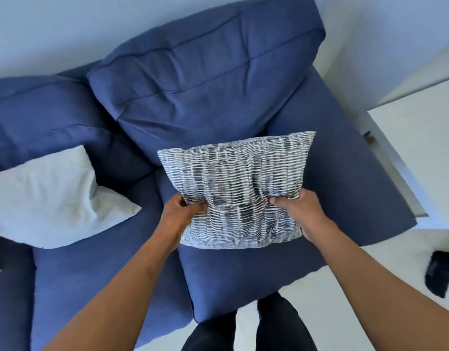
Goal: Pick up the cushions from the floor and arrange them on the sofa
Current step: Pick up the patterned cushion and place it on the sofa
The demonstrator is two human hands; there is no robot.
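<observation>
While patterned cushion hung over right sofa seat, left hand and right hand each kept closed grip on its sides — best lowered upright against backrest; white cushion already placed.

Two cushions, patterned and white; two hands.
</observation>
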